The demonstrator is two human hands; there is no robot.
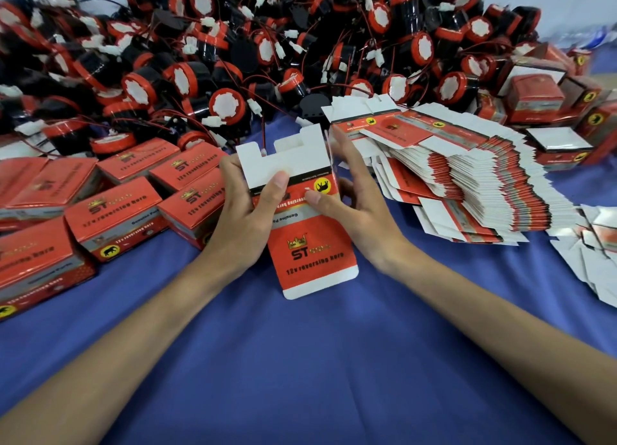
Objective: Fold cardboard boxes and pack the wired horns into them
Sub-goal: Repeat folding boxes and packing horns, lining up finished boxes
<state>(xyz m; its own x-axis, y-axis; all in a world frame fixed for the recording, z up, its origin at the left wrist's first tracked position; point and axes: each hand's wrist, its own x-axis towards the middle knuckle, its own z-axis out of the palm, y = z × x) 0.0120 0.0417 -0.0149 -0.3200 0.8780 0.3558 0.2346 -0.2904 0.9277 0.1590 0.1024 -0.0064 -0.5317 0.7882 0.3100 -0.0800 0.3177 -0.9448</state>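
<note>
Flat carton (310, 244) held above the surface (300, 361), before the horn pile (267, 43); left grip (247, 217) and right grip (357, 217) are clamped on opposite edges, presumably so that it may be squeezed open.

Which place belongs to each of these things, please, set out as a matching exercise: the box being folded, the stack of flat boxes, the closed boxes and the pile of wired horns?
Things
1. box being folded
2. stack of flat boxes
3. closed boxes
4. pile of wired horns

Places
A. heaped along the far side of the blue cloth
B. on the cloth at the person's left
C. held between the left hand and right hand
D. fanned out on the cloth at the person's right

Pairs: 1-C, 2-D, 3-B, 4-A
</note>
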